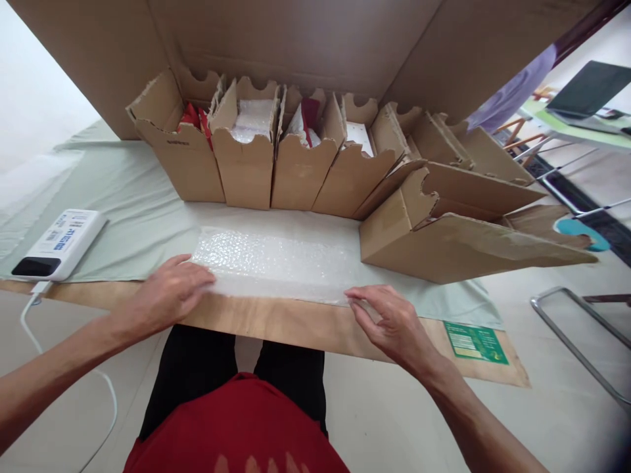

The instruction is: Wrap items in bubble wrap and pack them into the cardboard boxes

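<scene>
A clear bubble-wrap sheet [276, 263] lies flat on the pale green cloth [133, 210] at the table's near edge. My left hand [170, 295] rests on its near-left corner, fingers lying flat and together. My right hand [392, 322] is at its near-right corner, fingertips pinched on the sheet's edge. Behind the sheet stands a row of small open cardboard boxes [246, 161]; some hold red and bubble-wrapped items. An empty cardboard box [444, 243] lies on its side just right of the sheet.
A white power bank [59, 243] with a white cable lies at the left on the cloth. A large cardboard carton wall [296, 39] stands behind the boxes. A green label [476, 341] sticks to the wooden table edge [276, 322]. Metal chair frames stand at right.
</scene>
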A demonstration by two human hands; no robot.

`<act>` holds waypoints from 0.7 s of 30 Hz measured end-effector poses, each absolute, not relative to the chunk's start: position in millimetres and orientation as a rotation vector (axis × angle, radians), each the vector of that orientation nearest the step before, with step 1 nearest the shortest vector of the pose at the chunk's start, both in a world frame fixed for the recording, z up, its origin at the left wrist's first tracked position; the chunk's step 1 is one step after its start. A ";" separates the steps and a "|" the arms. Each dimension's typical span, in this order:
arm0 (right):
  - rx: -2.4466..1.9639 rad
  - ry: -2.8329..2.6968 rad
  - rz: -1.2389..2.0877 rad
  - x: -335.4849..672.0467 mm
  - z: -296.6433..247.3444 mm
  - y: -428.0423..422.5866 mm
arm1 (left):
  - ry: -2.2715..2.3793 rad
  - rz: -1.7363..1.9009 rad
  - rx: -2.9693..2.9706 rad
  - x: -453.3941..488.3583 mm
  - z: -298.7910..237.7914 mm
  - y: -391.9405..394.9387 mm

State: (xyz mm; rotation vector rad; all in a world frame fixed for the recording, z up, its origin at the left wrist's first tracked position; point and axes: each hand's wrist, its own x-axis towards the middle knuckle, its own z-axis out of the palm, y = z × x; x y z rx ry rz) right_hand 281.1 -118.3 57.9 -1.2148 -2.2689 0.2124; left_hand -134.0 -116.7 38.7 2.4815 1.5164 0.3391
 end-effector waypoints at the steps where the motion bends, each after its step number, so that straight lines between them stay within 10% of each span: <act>1: -1.247 -2.256 0.255 284.6 61.8 -117.9 | 1.585 0.366 2.383 -138.5 43.4 -113.7; 11: -1.438 -1.498 0.946 298.4 25.8 -84.0 | 1.765 0.579 1.505 -141.1 54.2 -74.7; 21: -1.553 -1.444 0.539 278.3 -7.4 -66.5 | 1.982 0.481 1.584 -122.6 52.9 -68.8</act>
